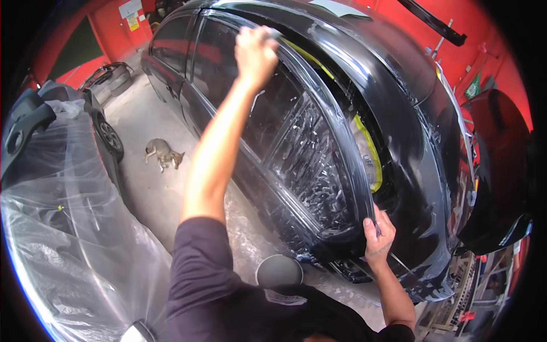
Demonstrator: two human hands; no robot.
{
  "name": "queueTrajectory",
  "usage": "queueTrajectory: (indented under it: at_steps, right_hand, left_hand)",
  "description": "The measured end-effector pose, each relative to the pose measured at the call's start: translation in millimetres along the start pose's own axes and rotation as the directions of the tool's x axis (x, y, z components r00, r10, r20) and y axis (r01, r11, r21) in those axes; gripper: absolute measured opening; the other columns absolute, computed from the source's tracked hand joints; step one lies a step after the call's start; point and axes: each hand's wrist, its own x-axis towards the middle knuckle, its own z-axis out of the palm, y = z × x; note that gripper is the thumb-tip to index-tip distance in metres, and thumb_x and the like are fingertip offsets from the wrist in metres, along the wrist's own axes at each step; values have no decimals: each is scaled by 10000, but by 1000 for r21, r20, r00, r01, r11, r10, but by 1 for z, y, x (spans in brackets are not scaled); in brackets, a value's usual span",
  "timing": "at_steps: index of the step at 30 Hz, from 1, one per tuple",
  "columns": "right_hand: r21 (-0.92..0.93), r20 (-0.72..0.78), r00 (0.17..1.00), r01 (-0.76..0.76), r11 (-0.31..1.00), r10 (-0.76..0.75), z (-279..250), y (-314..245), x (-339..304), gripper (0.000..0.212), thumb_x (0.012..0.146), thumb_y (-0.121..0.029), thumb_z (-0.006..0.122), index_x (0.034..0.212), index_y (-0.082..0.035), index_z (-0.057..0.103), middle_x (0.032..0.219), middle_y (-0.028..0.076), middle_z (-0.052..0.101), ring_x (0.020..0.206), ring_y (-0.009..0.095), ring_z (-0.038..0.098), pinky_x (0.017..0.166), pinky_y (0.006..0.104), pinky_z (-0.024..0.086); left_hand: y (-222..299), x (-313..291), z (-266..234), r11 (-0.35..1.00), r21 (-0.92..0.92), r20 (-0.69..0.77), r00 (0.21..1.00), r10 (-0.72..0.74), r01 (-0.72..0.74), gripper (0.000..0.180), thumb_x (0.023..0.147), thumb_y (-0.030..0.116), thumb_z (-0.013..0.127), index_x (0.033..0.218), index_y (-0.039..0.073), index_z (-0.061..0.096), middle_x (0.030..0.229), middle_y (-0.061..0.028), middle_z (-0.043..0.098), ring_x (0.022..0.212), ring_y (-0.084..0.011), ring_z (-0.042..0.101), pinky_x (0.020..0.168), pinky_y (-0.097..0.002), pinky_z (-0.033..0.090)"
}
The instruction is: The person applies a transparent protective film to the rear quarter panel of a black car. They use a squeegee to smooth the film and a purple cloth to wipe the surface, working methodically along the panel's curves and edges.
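Note:
A black car (393, 137) stands before me with one door (336, 114) ajar, its frame and window smeared with whitish wet streaks. High on the door's upper frame, my left hand (256, 56) is closed over a small grey-green pad (274, 35) pressed to the edge. Most of the pad is hidden under the fingers. My right hand (379, 236) grips the rear edge of the same door frame, low and to the right, thumb toward me. Through the gap, a yellow-edged strip (373, 165) shows inside the car.
A grey round bucket (279, 270) sits on the floor close to me. A small dog (163, 154) lies on the concrete to the left. Clear plastic sheeting (85, 245) drapes another car there. Metal racks (464, 290) and a dark panel (494, 171) stand at the right.

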Motion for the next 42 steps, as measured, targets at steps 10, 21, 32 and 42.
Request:
queueTrajectory:
  at_steps: [10, 21, 32, 42]
  right_hand:
    - [-50, -15, 999, -41, 998, 40, -2, -5, -3, 453, 983, -179, 666, 1367, 54, 725, 847, 89, 591, 761, 189, 553, 725, 340, 449]
    - [-54, -11, 998, -63, 997, 62, 0, -7, -3, 444, 991, -191, 673, 1353, 61, 726, 860, 102, 616, 779, 197, 575, 760, 354, 469]
    - [-30, -7, 1000, -28, 999, 27, 3, -6, 2, 458, 995, -196, 669, 1366, 67, 717, 862, 87, 605, 775, 180, 556, 747, 344, 455]
    - [-14, -13, 999, -49, 999, 49, 7, -7, -3, 452, 998, -190, 674, 1376, 54, 719, 842, 60, 580, 771, 158, 542, 733, 340, 444]
  left_hand:
    - [80, -60, -18, 925, -316, 65, 968, 244, -213, 370, 849, 85, 821, 1213, 54, 766, 1148, -186, 679, 1099, -407, 655, 969, -494, 543]
    - [89, -57, -26, 927, -290, 162, 943, 292, -237, 405, 844, 110, 817, 1246, 87, 774, 1177, -191, 683, 1137, -410, 656, 982, -494, 550]
    - [31, -7, 11, 991, -95, -29, 996, 90, -92, 289, 866, 166, 810, 1152, 128, 797, 1101, -168, 662, 1043, -412, 654, 864, -546, 544]
    - [-11, 14, 10, 981, -189, -76, 995, -61, 46, 267, 842, 140, 826, 1100, 84, 792, 1090, -195, 673, 1068, -417, 650, 927, -527, 542]
